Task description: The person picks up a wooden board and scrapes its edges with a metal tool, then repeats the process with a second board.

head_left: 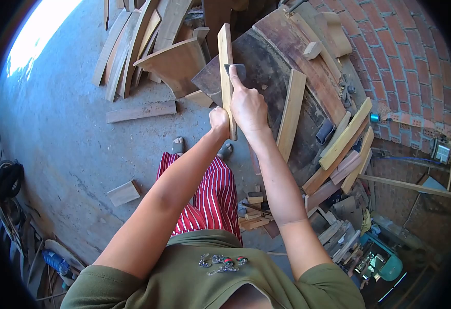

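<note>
A narrow light wooden strip (225, 56) stands on edge, pointing away from me. My left hand (219, 120) grips its near end from the left. My right hand (247, 105) presses a small dark sanding pad (238, 70) against the strip's right face, with the index finger stretched along it. The strip's far end rests by a dark curved wooden panel (272, 77) on the workbench.
Loose planks (291, 113) and offcuts (346, 135) lie on the curved bench at right. More boards (133, 46) are stacked on the concrete floor ahead, with a single block (124, 193) at left. A brick wall (405, 56) rises at right. Clutter and a teal machine (385, 262) sit lower right.
</note>
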A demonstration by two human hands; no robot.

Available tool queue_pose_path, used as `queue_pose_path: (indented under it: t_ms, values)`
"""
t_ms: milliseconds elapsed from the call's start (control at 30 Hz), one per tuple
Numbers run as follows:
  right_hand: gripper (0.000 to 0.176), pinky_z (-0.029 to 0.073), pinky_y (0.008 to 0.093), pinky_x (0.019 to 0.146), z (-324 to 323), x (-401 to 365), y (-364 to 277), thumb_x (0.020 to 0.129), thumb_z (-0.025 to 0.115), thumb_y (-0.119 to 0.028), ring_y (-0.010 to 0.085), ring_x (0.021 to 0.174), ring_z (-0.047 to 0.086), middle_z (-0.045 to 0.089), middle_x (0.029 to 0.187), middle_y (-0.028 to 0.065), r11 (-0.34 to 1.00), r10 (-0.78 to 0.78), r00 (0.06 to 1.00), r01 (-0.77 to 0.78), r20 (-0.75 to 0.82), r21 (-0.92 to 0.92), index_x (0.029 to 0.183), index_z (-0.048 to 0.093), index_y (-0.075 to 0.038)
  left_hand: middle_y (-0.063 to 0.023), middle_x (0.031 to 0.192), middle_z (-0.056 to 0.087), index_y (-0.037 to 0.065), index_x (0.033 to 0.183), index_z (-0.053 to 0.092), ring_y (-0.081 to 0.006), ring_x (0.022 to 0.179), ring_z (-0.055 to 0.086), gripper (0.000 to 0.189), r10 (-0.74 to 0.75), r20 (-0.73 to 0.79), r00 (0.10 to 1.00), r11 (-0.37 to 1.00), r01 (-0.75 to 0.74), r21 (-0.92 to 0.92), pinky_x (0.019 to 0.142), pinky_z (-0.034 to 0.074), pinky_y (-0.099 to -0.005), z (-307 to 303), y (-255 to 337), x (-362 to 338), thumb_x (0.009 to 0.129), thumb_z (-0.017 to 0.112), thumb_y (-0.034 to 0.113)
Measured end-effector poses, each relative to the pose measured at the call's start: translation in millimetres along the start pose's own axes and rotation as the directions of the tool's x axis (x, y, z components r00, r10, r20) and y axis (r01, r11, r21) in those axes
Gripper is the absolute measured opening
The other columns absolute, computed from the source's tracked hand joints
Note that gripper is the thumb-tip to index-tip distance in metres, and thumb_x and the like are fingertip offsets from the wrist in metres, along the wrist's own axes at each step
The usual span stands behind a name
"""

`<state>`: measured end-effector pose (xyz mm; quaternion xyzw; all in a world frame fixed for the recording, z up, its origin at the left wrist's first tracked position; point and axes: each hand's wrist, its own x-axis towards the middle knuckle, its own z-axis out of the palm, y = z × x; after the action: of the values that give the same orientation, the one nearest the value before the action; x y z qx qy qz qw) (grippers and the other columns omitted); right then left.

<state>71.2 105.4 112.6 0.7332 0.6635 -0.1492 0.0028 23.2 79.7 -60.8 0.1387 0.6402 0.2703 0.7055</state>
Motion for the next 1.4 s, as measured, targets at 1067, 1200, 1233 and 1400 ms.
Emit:
queue_pose_path:
  t_ms: [1067,1200,1233,1400]
  values:
    - [0.060,0.055,0.0557,0.073,-4.7,51.0,-9.6,0.090,0.048,-0.009,0.0454,0.079,0.068,0.066,0.078,0.0283,0.998,-0.010,0.996,0.016,-0.089,0.065,0.147,0.039,-0.024,-0.0185,0.091,0.064,-0.004,0.102,0.059,-0.0289,0.079,0.063,0.036,-0.101,-0.118,0.988,0.982,0.080,-0.171,0.071,0.051,-0.0425,5.6,-22.3,13.8,0.100,0.035,0.023]
    - [0.062,0.054,0.0561,0.073,-9.2,41.2,-9.3,0.089,0.049,-0.008,0.0449,0.078,0.068,0.066,0.077,0.0282,0.999,0.008,1.000,-0.007,-0.026,0.033,0.148,0.037,-0.023,-0.0192,0.093,0.064,-0.003,0.101,0.059,-0.0283,0.081,0.063,0.036,-0.099,-0.130,0.987,0.973,0.068,-0.223,0.073,0.051,-0.0413,7.7,-14.4,6.3,0.100,0.035,0.023]
    - [0.062,0.055,0.0559,0.073,-5.4,24.3,-5.2,0.089,0.049,-0.008,0.0449,0.077,0.068,0.066,0.076,0.0282,0.999,-0.005,1.000,0.006,-0.012,0.051,0.148,0.037,-0.023,-0.0199,0.095,0.065,-0.004,0.103,0.060,-0.0291,0.083,0.063,0.037,-0.089,-0.109,0.990,0.965,0.059,-0.256,0.075,0.051,-0.0419,7.8,-16.3,8.2,0.101,0.035,0.023]
    - [0.060,0.055,0.0554,0.072,-7.0,49.2,-8.6,0.089,0.049,-0.008,0.0456,0.077,0.068,0.066,0.076,0.0291,0.999,-0.025,0.998,0.027,-0.063,0.035,0.148,0.039,-0.021,-0.0240,0.104,0.065,-0.008,0.111,0.059,-0.0319,0.092,0.064,0.040,-0.088,-0.119,0.989,0.976,0.062,-0.208,0.084,0.049,-0.0427,5.5,-42.2,22.1,0.102,0.035,0.022]
